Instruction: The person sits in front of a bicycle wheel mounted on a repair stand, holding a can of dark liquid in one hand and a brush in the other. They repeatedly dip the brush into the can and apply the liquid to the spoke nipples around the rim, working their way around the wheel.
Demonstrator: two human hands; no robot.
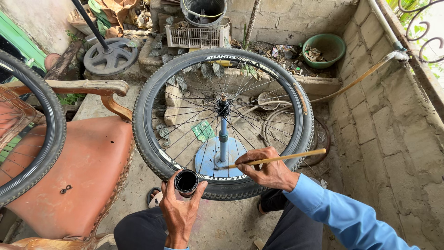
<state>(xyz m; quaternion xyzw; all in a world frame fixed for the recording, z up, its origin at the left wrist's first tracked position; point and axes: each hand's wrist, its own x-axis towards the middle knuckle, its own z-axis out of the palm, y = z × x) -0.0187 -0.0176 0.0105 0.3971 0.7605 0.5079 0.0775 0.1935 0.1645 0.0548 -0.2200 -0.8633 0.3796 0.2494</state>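
A bicycle wheel (222, 122) with a knobby black tyre is mounted flat on a blue stand (223, 139), whose round blue base plate is seen through the spokes below the hub. Everything else is placed from this wheel.

At the near edge of the tyre, a small black round container (186, 181) is held in the left hand (179, 208); the fingers are wrapped round its side, its open mouth is turned upward, and its dark inside is shown. The container is touching or just beside the tyre tread; which cannot be told.

To the right of it, also at the near edge, a thin wooden-handled brush (277, 159) is pinched in the right hand (268, 171), whose fingers are closed tight on the shaft. The tip is pointed inward toward the stand's base, while the handle is stretched outward past the right side of the rim. A light blue sleeve (342, 213) is worn on that arm.

Left of the wheel, an orange-cushioned chair (88, 171) with carved wooden arms is set, and a second tyred wheel (46, 139) is leaned over it. Beyond the far rim, a white crate (196, 37), a green basin (323, 48) and a round metal base (110, 56) are seen.
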